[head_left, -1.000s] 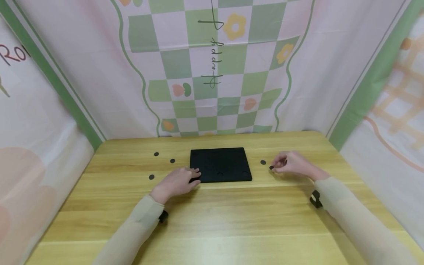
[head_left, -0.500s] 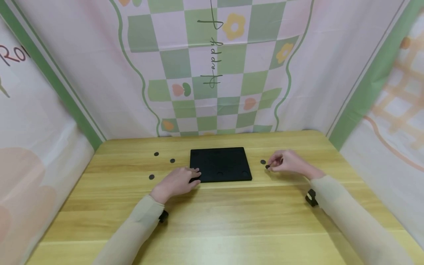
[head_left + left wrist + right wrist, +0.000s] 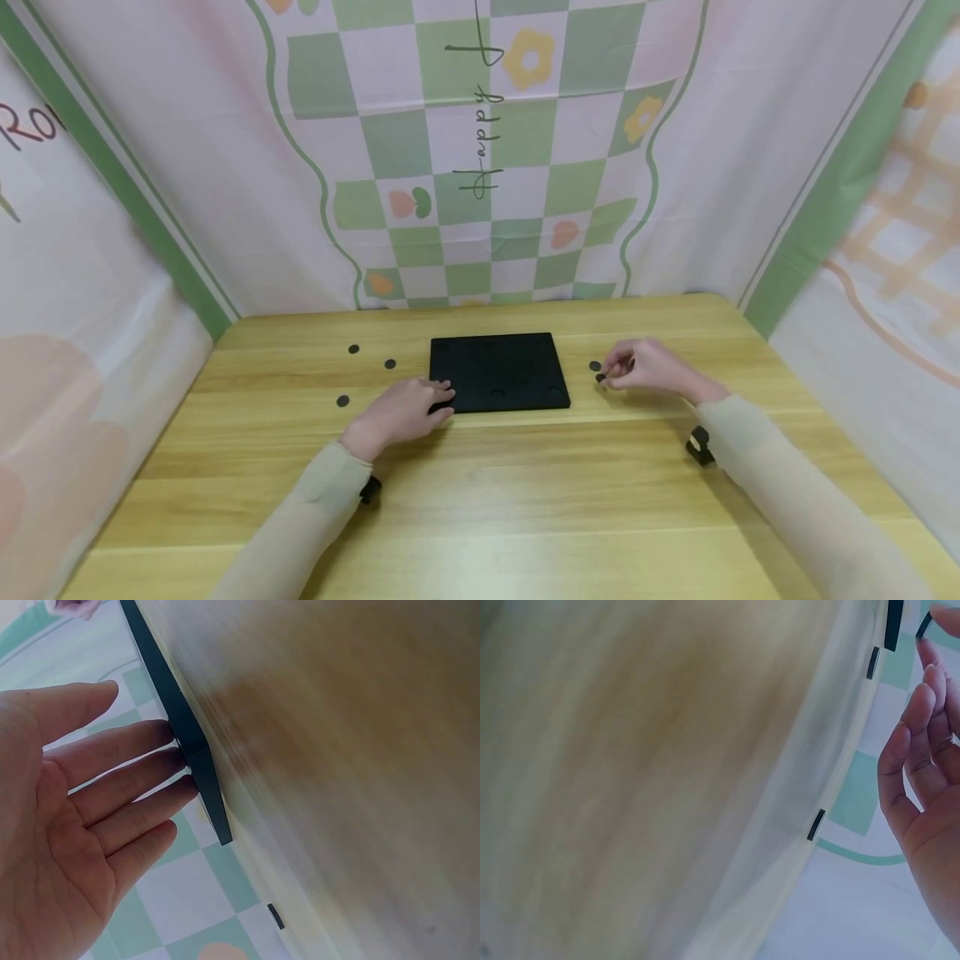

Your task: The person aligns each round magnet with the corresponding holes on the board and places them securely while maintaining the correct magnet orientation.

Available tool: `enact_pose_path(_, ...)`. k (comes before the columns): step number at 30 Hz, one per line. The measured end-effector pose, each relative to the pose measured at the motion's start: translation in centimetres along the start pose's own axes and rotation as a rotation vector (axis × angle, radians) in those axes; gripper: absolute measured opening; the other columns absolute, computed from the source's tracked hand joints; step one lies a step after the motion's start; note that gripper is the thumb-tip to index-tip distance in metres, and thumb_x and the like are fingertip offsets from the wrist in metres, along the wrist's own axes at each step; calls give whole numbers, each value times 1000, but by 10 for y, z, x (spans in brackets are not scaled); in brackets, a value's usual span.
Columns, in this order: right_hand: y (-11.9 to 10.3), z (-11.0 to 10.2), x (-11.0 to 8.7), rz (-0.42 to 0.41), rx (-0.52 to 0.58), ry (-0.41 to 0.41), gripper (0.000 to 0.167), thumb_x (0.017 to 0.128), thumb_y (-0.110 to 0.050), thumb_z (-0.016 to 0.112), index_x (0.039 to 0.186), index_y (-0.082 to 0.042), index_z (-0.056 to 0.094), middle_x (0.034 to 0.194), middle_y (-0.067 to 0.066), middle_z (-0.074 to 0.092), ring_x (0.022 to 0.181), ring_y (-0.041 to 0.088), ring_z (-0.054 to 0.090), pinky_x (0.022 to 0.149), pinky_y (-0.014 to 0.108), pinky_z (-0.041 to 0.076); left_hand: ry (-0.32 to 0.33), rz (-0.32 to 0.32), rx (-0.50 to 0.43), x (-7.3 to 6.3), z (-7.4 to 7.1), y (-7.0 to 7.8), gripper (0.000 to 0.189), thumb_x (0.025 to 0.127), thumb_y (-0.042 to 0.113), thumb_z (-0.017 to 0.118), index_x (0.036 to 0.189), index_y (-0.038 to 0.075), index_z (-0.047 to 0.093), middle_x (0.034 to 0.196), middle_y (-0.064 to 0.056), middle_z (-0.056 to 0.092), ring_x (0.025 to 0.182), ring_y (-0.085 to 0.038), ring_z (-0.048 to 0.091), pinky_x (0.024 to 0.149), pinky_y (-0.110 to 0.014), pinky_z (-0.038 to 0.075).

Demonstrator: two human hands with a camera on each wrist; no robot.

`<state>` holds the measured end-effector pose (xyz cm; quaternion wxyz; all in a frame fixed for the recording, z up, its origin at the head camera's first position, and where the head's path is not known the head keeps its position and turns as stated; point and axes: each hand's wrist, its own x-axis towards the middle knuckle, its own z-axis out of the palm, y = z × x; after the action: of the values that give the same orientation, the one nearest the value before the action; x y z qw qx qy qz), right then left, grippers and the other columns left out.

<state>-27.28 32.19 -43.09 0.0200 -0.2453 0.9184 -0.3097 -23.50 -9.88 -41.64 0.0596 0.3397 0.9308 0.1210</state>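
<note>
A flat black rectangular board (image 3: 495, 371) with round recesses lies on the wooden table. My left hand (image 3: 401, 410) rests its fingertips on the board's near left corner, fingers fairly straight. In the left wrist view, the left hand (image 3: 97, 795) touches the board's edge (image 3: 191, 739) and the thumb stands apart. To the right of the board, my right hand (image 3: 648, 365) pinches a small black disc (image 3: 601, 378) between thumb and finger. The right wrist view shows this disc (image 3: 924, 625) held off the table. Another disc (image 3: 595, 366) lies just beyond it.
Left of the board, three dark discs lie apart: a far one (image 3: 354, 349), a middle one (image 3: 390, 364) and a near one (image 3: 342, 401). The right wrist view shows a further disc (image 3: 816, 824) on the table. Patterned cloth (image 3: 517, 167) hangs along the table's back edge.
My right hand has moved slightly left toward the board, carrying the pinched disc with it. The left hand and the board have stayed in place.
</note>
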Motion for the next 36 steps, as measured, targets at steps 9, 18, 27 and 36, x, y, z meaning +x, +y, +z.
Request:
enact_pose_path(9, -5, 3, 5, -12, 10, -8, 15, 73, -3, 72, 83, -13, 71, 76, -6, 66, 67, 5, 59, 63, 22, 51, 8, 5, 9, 0, 1, -1, 39, 98, 31, 52, 129, 10, 60, 137, -9, 54, 124, -29, 53, 100, -41, 45)
enact_pose_path(18, -6, 6, 10, -38, 37, -23, 12, 74, -3, 72, 84, -10, 71, 78, -3, 68, 66, 5, 59, 62, 21, 52, 5, 4, 6, 0, 1, -1, 39, 98, 32, 51, 129, 10, 60, 137, -9, 53, 126, -29, 51, 101, -41, 44)
enact_pose_path(27, -9, 11, 16, -48, 20, -27, 12, 72, -6, 74, 82, -13, 72, 75, -5, 66, 65, 4, 57, 61, 21, 51, 4, 2, -1, 0, 1, -2, 40, 98, 32, 51, 130, 9, 59, 138, -9, 53, 127, -29, 50, 101, -42, 43)
enact_pose_path(36, -13, 14, 20, -17, 37, -50, 11, 73, -8, 75, 82, -13, 71, 76, -4, 65, 66, 6, 58, 62, 22, 51, 9, 3, 7, 0, 3, -4, 40, 98, 34, 51, 130, 11, 60, 138, -8, 53, 126, -28, 51, 101, -41, 44)
